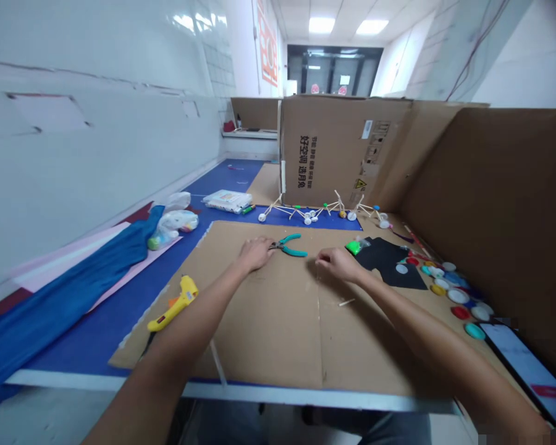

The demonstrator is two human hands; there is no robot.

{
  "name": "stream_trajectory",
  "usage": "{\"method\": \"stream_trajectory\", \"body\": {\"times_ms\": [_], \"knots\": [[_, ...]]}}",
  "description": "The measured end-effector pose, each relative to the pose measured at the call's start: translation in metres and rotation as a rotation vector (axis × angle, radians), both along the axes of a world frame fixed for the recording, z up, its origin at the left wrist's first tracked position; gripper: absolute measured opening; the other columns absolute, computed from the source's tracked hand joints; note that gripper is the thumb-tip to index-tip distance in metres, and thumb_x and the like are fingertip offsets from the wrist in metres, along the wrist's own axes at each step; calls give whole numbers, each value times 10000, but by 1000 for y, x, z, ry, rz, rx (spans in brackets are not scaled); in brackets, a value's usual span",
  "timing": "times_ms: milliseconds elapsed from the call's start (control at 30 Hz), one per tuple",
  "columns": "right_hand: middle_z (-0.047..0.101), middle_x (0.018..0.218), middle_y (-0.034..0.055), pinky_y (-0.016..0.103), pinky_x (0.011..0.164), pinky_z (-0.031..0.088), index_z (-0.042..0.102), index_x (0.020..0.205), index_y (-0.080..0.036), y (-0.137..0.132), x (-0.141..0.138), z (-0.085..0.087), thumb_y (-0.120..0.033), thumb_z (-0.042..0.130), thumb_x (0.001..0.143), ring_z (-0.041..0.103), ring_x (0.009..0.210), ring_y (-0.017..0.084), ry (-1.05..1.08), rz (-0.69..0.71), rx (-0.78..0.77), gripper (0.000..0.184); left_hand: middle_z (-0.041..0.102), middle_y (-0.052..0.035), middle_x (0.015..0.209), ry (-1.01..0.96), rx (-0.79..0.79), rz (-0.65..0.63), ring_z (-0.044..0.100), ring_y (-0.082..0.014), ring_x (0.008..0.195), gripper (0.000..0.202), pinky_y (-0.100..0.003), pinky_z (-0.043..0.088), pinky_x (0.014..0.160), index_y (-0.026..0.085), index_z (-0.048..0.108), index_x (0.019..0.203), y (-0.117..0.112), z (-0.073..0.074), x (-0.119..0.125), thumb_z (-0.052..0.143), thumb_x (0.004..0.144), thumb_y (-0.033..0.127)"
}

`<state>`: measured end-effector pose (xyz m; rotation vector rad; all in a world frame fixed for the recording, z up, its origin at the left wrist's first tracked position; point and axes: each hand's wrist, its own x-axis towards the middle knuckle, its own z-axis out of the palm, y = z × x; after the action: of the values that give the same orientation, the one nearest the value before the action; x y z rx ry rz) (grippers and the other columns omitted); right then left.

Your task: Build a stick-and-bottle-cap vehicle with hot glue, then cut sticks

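My left hand [256, 253] rests low over the cardboard sheet [278, 321], its fingers curled at the jaws of teal-handled pliers [293, 246]. The pliers' handles are spread and point right. My right hand [339, 263] hovers right of the pliers with fingers pinched together; whatever they hold is too small or hidden to make out. Below it lies a short pale stick [346, 302]. Close to the right hand are a bright green packet [353, 248] and a black sheet [393, 262].
A yellow hot glue gun [176, 303] lies left of my left forearm. Stick frames with white wheels [307, 217] stand along the back. Bottle caps [458, 296] and a phone [523, 358] lie right. Large cardboard panels [333, 154] wall the back and right. Blue cloth [83, 284] lies left.
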<state>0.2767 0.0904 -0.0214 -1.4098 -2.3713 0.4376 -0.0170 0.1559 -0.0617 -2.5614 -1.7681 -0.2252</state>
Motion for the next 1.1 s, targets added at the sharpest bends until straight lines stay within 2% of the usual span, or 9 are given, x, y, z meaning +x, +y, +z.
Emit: {"method": "stream_trajectory", "body": {"times_ms": [133, 333, 533, 733, 867, 933, 1000, 1033, 1100], "knots": [[721, 797, 46, 243, 663, 370, 696, 804, -173, -61, 16, -11, -257, 551, 898, 604, 711, 156, 89, 15, -35, 192, 657, -140, 1231, 60, 33, 49, 590, -305, 1154, 343, -437, 419, 968, 220, 649, 1206, -21, 0, 4, 423, 987, 356], [654, 750, 31, 256, 633, 327, 624, 772, -181, -120, 37, -17, -355, 468, 961, 559, 689, 157, 132, -56, -35, 301, 656, -182, 1207, 142, 53, 130, 586, -335, 1150, 369, -486, 406, 963, 171, 658, 1182, -48, 11, -12, 373, 994, 311], [578, 648, 7, 266, 594, 284, 558, 678, -179, -163, 46, -33, -389, 428, 973, 493, 608, 142, 172, -81, -47, 385, 663, -195, 1212, 168, 50, 230, 582, -340, 1171, 365, -504, 399, 975, 169, 681, 1145, -69, 20, -30, 376, 981, 287], [665, 779, 37, 263, 660, 342, 631, 799, -180, -188, 47, -36, -364, 486, 944, 553, 713, 165, 214, -122, -28, 275, 607, -206, 1314, 123, 106, 264, 544, -355, 1228, 378, -526, 396, 1008, 167, 619, 1257, -84, 23, -22, 466, 930, 279], [623, 717, 21, 276, 700, 364, 603, 727, -189, -186, 33, -35, -337, 568, 881, 513, 689, 164, 454, -178, -27, 216, 619, -179, 1327, -53, 125, 181, 569, -317, 1224, 392, -472, 433, 1028, 164, 620, 1273, -106, 24, 17, 469, 937, 298], [554, 632, 2, 297, 723, 390, 544, 629, -199, -179, 15, -34, -354, 612, 840, 484, 661, 167, 727, -237, -60, 270, 634, -172, 1317, -279, 133, 31, 562, -278, 1257, 404, -426, 430, 1066, 139, 612, 1281, -135, 18, 53, 449, 953, 307], [532, 607, 9, 337, 762, 430, 515, 583, -212, -172, -11, -34, -413, 593, 840, 521, 690, 196, 860, -261, -76, 336, 615, -159, 1360, -480, 183, -100, 554, -254, 1281, 443, -418, 435, 1081, 150, 577, 1334, -174, 10, 93, 412, 971, 342], [562, 641, 28, 360, 783, 449, 538, 599, -214, -170, -26, -34, -445, 567, 848, 557, 737, 220, 904, -266, -82, 341, 586, -159, 1403, -548, 235, -175, 532, -254, 1312, 472, -429, 421, 1100, 151, 554, 1366, -194, 5, 112, 411, 971, 366], [665, 885, 77, 404, 892, 466, 647, 788, -224, -170, -55, -34, -487, 506, 870, 607, 963, 257, 1008, -278, -87, 310, 503, -153, 1498, -605, 350, -380, 414, -282, 1422, 543, -493, 302, 1190, 162, 527, 1412, -222, 0, 136, 463, 939, 423]]}}
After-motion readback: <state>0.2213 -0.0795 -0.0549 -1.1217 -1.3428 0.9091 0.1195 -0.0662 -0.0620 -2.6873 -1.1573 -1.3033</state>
